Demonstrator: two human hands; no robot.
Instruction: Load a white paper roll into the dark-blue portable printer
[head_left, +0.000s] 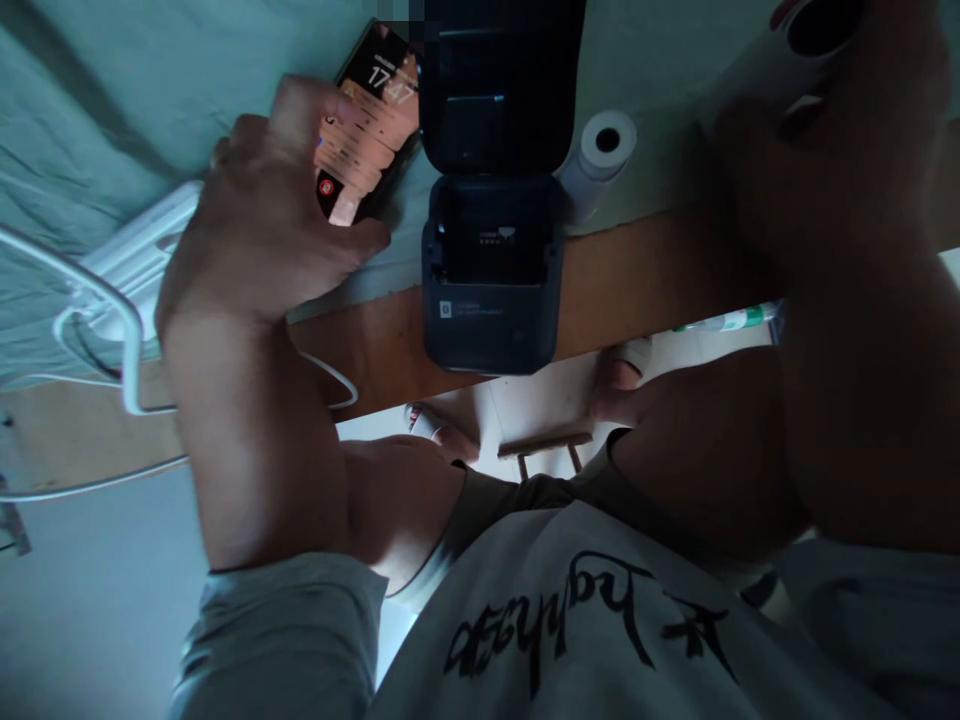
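Note:
My left hand (259, 215) is spread beside a lit phone (371, 125) showing 17:47. Its index finger reaches the phone's left edge, and the thumb lies apart below it. At the upper right, my right hand (847, 150) is in deep shadow, its fingers around a white paper roll (757, 70) with a dark hollow core. Between my hands stands a small dark label printer (491, 320), its lid (499, 90) raised and its bay exposed. Another white roll (592, 175) stands upright against the printer's right side.
A green cloth (247, 50) covers the surface, with a wooden edge (645, 265) along its front. White cables (131, 330) and a white power strip (124, 260) lie at the left. Below are my legs, a small wooden stool (544, 445) and a bottle (739, 320).

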